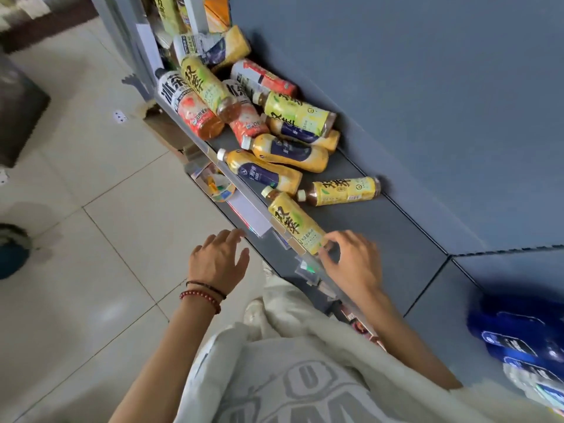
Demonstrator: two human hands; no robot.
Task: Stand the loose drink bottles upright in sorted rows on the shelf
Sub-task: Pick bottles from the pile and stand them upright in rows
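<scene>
One yellow-labelled tea bottle (295,222) lies flat on the grey shelf (393,239); the right hand (351,264) pinches its base, the left hand (218,261) spread, empty.

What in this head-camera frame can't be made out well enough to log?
- Right hand grip: its fingers meet the nearest yellow bottle, but closure is unclear.
- Bottles at the shelf's far end: overlapped by the pile and the shelf post.
- Blue packs: blurred, cut off by the frame's right edge.
- Price tags on the shelf rail: too small to read.
</scene>
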